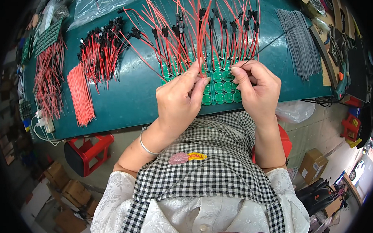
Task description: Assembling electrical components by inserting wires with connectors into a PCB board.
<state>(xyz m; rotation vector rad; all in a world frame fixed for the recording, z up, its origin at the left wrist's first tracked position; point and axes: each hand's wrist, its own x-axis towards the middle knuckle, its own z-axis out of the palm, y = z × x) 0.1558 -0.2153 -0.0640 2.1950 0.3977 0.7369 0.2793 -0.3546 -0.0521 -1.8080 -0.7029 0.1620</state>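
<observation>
Below my two hands, a green panel of round circuit boards (pixel 223 87) lies near the table's front edge. Its far rows carry red and black leads with black plug connectors (pixel 233 27), standing up and fanning away from me. My left hand (pixel 175 96) is closed round a bunch of red wires (pixel 200 31), their lower ends at the middle of the panel. Over the panel's right side, my right hand (pixel 259 87) pinches a thin black wire (pixel 272 43) that slants up to the right. My fingers hide the wire's lower end.
On the green table (pixel 132 102), a red wire bundle (pixel 80 95), a heap of connector leads (pixel 102 51) and wired boards (pixel 48 43) lie left. Grey wires (pixel 301 44) and a dark-handled tool (pixel 341 82) lie right. A plastic bag (pixel 100 8) is at the back; a red stool (pixel 93 154) stands below left.
</observation>
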